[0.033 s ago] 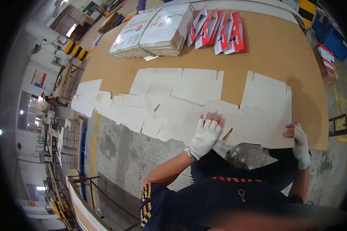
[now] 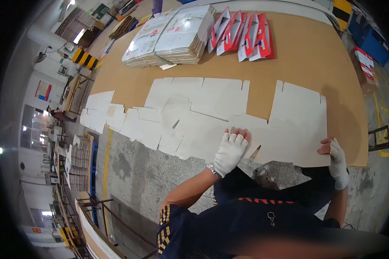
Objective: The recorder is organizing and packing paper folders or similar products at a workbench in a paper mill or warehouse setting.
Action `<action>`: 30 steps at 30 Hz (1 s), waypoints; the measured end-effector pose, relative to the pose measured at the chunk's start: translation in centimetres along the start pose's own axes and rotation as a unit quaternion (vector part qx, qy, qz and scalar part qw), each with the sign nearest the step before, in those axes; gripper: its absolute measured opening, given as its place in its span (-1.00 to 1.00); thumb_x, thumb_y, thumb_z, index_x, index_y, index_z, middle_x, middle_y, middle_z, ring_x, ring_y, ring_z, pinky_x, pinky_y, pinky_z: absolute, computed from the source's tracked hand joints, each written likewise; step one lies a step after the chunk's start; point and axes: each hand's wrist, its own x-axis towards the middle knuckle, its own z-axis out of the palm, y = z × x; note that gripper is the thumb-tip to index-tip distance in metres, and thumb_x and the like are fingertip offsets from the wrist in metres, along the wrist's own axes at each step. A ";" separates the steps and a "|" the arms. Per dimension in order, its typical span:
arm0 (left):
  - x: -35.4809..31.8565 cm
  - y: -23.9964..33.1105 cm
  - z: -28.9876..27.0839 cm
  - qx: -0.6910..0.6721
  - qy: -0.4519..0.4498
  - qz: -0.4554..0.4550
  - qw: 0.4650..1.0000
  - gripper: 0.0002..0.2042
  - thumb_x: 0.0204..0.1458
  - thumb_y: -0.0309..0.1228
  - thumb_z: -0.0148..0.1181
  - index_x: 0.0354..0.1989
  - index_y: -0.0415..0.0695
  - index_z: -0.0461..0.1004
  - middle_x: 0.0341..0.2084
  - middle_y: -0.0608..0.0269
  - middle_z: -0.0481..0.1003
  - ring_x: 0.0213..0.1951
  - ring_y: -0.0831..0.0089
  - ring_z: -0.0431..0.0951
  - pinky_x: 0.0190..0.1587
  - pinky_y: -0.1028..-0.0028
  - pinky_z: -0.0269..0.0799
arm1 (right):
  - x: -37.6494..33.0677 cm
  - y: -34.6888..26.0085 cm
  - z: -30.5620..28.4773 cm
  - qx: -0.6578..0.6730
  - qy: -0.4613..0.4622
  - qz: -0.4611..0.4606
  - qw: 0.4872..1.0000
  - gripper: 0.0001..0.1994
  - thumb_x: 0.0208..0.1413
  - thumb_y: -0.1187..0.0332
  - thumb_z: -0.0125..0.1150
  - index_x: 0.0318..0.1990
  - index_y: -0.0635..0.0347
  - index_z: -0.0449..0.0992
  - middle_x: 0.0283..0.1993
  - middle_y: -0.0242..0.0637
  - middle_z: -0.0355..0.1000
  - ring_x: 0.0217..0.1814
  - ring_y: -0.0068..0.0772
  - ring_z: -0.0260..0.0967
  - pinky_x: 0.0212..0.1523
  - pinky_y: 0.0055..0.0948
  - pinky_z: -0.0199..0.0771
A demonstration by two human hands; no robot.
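Note:
A large white die-cut cardboard sheet (image 2: 212,108) with slots and notched edges lies flat along the near side of the table. My left hand (image 2: 232,151), in a white fingerless glove, rests on its near part beside a small slit, fingers slightly bent over the surface and gripping nothing. At the near right corner of the sheet, my right hand (image 2: 338,162) holds the edge between thumb and fingers. It wears the same kind of glove, and part of its grip is hidden by the hand itself.
Beyond the sheet, the brown table (image 2: 307,52) bears a tied stack of flat white cartons (image 2: 173,36) and several folded red-and-white boxes (image 2: 246,36). Blue bins (image 2: 369,41) stand off to the right. Past the left side are stacked boards (image 2: 78,162) and a distant person (image 2: 60,114).

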 end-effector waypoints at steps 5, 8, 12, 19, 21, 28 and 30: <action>1.9 1.1 1.1 -0.131 -0.023 0.048 0.990 -0.45 -0.28 -0.38 0.28 0.03 -0.15 0.43 0.13 0.12 0.33 0.24 0.14 0.21 0.23 0.11 0.14 | -4.3 1.4 -1.6 0.001 0.058 0.086 0.995 -0.94 -0.05 0.50 0.09 -0.42 0.17 0.49 -0.33 -0.26 0.45 -0.02 -0.16 0.34 0.09 -0.23 0.21; 3.1 2.1 1.1 -0.258 0.001 0.108 0.960 -0.52 -0.30 -0.40 0.30 -0.06 -0.12 0.50 0.12 0.17 0.34 0.18 0.15 0.27 0.22 0.16 0.15 | -7.2 3.5 -1.3 -0.131 0.084 0.083 0.984 -0.89 -0.11 0.48 0.11 -0.36 0.19 0.50 -0.24 -0.27 0.46 0.02 -0.13 0.31 0.09 -0.21 0.21; 4.8 3.8 2.0 -0.302 0.055 0.027 0.951 -0.64 -0.22 -0.39 0.30 -0.15 -0.10 0.55 0.07 0.27 0.40 0.10 0.17 0.32 0.17 0.20 0.16 | -10.4 4.7 0.2 -0.275 0.073 0.075 0.956 -0.75 -0.13 0.47 0.13 -0.21 0.19 0.51 -0.15 -0.28 0.47 0.05 -0.13 0.31 0.19 -0.16 0.16; 5.9 7.0 4.1 -0.238 0.084 0.081 0.964 -0.68 -0.21 -0.40 0.25 -0.19 -0.14 0.50 -0.08 0.19 0.47 0.08 0.18 0.37 0.14 0.13 0.23 | -11.1 5.3 0.0 -0.216 0.122 0.105 0.963 -0.48 -0.25 0.49 0.32 0.02 0.19 0.44 -0.11 -0.26 0.43 -0.10 -0.16 0.39 0.15 -0.19 0.24; 5.3 7.6 7.4 -0.391 0.072 0.132 0.908 -0.68 -0.19 -0.42 0.21 -0.18 -0.17 0.49 -0.10 0.16 0.48 0.11 0.19 0.36 0.23 0.13 0.14 | -9.8 5.4 0.8 -0.201 0.165 0.098 0.961 -0.43 -0.26 0.49 0.37 0.05 0.19 0.42 -0.15 -0.25 0.43 -0.17 -0.20 0.41 0.06 -0.23 0.34; 9.0 13.6 4.6 -0.331 0.083 -0.011 0.940 -0.65 -0.03 -0.34 0.15 -0.03 -0.13 0.44 0.07 0.14 0.36 0.27 0.14 0.17 0.31 -0.13 -0.19 | -8.7 7.2 1.4 -0.204 0.220 0.285 0.910 -0.18 -0.16 0.30 0.45 0.31 0.13 0.17 -0.44 -0.31 0.32 -0.47 -0.35 0.25 -0.41 -0.35 0.31; 10.2 14.3 4.9 -0.197 0.045 0.000 0.979 -0.52 -0.02 -0.31 0.14 0.13 -0.13 0.34 0.19 0.13 0.25 0.32 0.02 0.05 0.22 -0.38 -0.28 | -8.3 7.7 1.2 -0.220 0.226 0.306 0.898 -0.17 -0.14 0.35 0.42 0.33 0.10 0.13 -0.46 -0.32 0.31 -0.45 -0.35 0.27 -0.37 -0.36 0.32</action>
